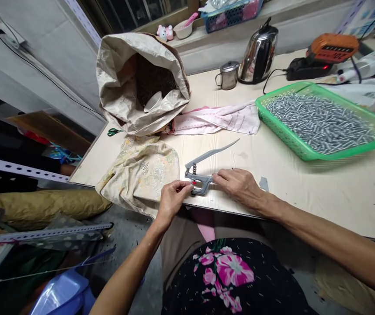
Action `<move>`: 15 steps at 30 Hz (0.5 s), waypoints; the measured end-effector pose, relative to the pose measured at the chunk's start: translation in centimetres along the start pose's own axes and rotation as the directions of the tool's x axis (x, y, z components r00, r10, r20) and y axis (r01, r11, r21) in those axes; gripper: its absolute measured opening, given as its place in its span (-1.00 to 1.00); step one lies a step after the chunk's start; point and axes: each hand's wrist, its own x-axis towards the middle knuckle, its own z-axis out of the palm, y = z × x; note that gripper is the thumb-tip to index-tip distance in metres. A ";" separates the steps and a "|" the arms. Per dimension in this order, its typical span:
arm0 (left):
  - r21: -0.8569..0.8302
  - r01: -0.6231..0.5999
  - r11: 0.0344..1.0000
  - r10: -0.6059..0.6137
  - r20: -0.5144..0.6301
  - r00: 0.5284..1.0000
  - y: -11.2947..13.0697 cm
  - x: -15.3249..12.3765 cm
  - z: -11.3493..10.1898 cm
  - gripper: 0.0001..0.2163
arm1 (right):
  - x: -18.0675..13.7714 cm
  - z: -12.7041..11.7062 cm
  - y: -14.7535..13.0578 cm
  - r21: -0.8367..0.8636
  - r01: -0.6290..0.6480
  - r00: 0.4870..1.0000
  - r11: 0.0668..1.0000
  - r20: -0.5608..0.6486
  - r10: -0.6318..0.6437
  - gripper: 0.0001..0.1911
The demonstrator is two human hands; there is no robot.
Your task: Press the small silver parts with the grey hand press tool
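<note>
Grips grey pliers [203, 177], ctr. of frame, long axis approx. left-to-right, w/ R hand [240, 186] clamped on right end; pinches w/ L hand [173, 197], fingertips together beside red tip [194, 182], left end; can't tell on what.

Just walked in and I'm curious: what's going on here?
Someone at a table handles a gray hand tool. The right hand grips its frame, while the left hand pinches at its mouth, by a small red part; whether it holds anything, I can't tell. The tool's upper handle stands raised. A green basket of silvery metal pieces is to the right, and an open sack with a white cup inside is farther back on the left.
</note>
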 end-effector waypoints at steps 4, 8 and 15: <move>0.061 -0.033 0.998 0.033 -0.001 0.999 -0.3 0.1 0.4 -0.75 | -0.1 0.2 0.0 0.026 -0.008 1.000 1.000 0.019 0.007 -0.79; 0.105 -0.044 0.993 0.043 0.004 0.999 -1.0 0.5 0.4 -0.75 | -0.3 0.5 0.1 0.023 -0.017 0.999 1.000 0.042 0.016 -0.79; 0.254 -0.001 0.967 -0.027 0.110 0.994 -1.3 1.8 -0.2 -0.79 | -0.6 1.1 0.1 0.043 -0.014 0.999 0.999 0.052 0.012 -0.81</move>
